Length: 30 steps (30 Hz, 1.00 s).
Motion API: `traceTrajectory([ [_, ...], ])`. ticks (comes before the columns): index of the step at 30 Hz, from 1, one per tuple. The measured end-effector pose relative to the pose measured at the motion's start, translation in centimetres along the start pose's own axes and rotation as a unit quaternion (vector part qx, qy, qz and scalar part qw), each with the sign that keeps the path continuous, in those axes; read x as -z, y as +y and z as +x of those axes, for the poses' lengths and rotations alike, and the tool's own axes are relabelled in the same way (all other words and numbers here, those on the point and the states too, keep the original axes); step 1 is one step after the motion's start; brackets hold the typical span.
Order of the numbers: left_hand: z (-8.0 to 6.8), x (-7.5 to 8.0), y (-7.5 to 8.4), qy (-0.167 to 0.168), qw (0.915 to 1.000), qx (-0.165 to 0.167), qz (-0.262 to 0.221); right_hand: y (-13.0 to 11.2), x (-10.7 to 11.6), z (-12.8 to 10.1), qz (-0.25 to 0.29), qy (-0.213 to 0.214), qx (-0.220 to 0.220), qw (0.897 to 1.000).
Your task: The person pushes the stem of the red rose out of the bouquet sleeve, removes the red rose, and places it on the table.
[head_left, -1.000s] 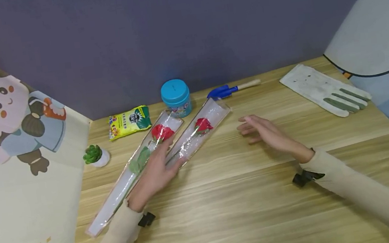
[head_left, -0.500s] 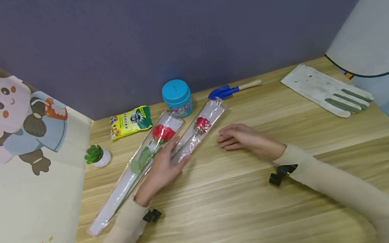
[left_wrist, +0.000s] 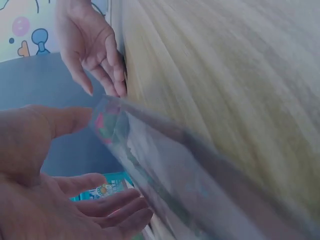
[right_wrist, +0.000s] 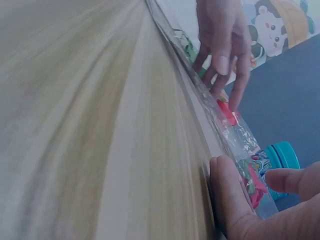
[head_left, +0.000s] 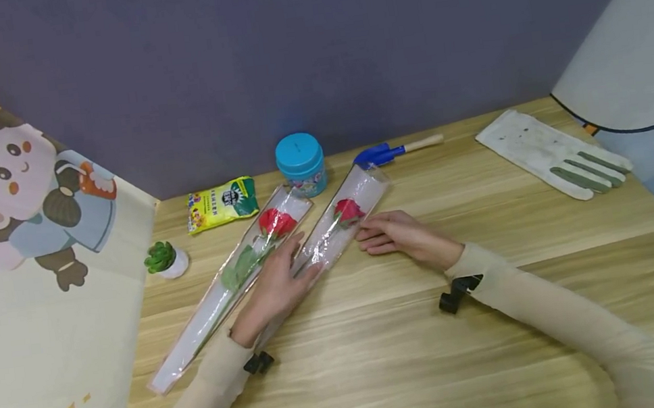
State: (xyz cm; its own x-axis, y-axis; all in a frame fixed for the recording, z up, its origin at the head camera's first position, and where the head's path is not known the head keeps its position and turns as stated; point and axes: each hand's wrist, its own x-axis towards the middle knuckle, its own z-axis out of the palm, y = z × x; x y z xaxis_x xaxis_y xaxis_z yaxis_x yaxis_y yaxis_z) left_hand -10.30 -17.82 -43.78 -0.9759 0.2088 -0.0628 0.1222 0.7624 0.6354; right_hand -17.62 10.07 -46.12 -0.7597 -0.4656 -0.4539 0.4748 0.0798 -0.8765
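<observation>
Plastic-wrapped and red, one rose [head_left: 336,235] slanted across the wooden table [head_left: 442,339], its top near a blue trowel [head_left: 379,155]. The left hand [head_left: 276,285] lay over its lower part, thumb and fingers spread — a second rose [head_left: 243,269] lay just beside, to the left. The right hand [head_left: 401,236], thumb parted from its fingers, touched the first one's edge near the bloom.

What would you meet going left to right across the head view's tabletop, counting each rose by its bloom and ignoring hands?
Potted succulent → yellow-green packet → left bloom → blue jar → right bloom → trowel → glove
</observation>
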Motion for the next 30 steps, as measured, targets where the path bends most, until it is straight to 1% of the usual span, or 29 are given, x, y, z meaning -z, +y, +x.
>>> traceTrajectory([
  [4, 0.0, -0.2, -0.2, -0.002, 0.9999, 0.016, 0.003, 0.1, -0.2, 0.3, 0.015, 0.009, -0.008, 1.000],
  [7, 0.1, -0.4, -0.4, 0.000, 0.9999, 0.013, 0.004, 0.2, -0.2, 0.5, 0.035, 0.016, -0.010, 0.999],
  [11, 0.4, -0.4, -0.5, 0.005, 1.0000, 0.002, 0.005, 0.1, -0.3, 0.7, 0.048, 0.020, -0.010, 0.999],
  [18, 0.6, -0.5, -0.4, 0.001, 0.9999, 0.003, -0.016, 0.1, -0.4, 0.6, 0.046, 0.023, -0.003, 0.999],
  [21, 0.6, -0.6, -0.4, -0.003, 0.9994, 0.005, -0.035, 0.2, -0.6, 0.3, 0.048, 0.026, 0.001, 0.999],
  [25, 0.7, -0.7, -0.4, -0.020, 0.9965, 0.009, -0.080, 0.4, -0.9, -0.1, 0.048, 0.028, 0.021, 0.998],
  [27, 0.7, -0.8, -0.4, -0.029, 0.9943, -0.001, -0.103, 0.5, -1.0, -0.4, 0.045, 0.027, 0.037, 0.998],
  [30, 0.7, -0.9, -0.3, -0.035, 0.9904, -0.023, -0.131, 0.5, -1.0, -0.7, 0.039, 0.029, 0.057, 0.997],
])
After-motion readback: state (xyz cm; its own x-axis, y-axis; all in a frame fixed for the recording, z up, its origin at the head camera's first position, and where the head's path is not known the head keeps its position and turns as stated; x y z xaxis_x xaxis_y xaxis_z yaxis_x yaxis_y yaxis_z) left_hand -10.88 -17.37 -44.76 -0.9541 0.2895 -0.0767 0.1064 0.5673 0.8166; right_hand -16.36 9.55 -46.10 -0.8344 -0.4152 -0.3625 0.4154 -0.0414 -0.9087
